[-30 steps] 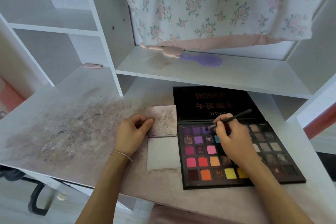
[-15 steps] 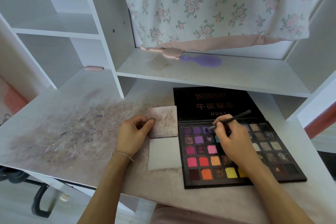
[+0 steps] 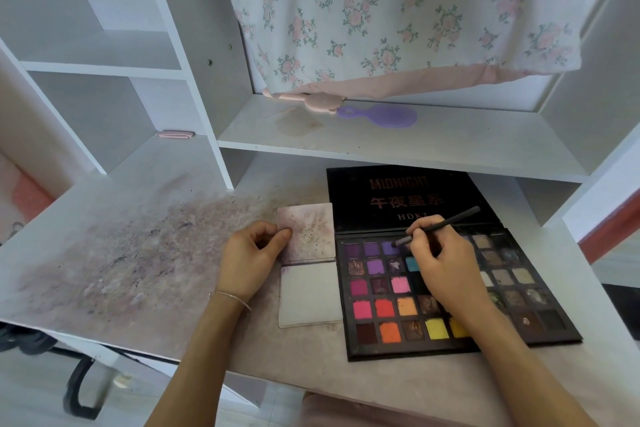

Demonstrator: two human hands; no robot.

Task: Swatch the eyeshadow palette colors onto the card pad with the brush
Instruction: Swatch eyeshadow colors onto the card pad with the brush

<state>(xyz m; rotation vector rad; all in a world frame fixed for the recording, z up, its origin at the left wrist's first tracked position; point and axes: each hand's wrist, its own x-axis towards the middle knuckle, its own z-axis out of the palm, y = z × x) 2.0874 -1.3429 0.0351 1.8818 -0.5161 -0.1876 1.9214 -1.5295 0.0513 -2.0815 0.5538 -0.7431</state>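
Pinching brush, right hand hiding pans, left hand thumb gripping card pad.

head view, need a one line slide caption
Right hand dips the brush into a purple pan of the eyeshadow palette while the left hand steadies the card pad.

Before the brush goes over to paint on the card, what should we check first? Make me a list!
1. Brush held firmly: ok, the right hand grips it.
2. Brush tip in a colour: ok, it sits on a purple pan in the top row of the palette.
3. Powder picked up on the tip: cannot tell.
4. Card pad kept steady: ok, the left hand pinches its upper page.
5. Clean space to swatch: ok, the lower page looks blank; the upper one is speckled.
6. Path from palette to pad: ok, they lie side by side.
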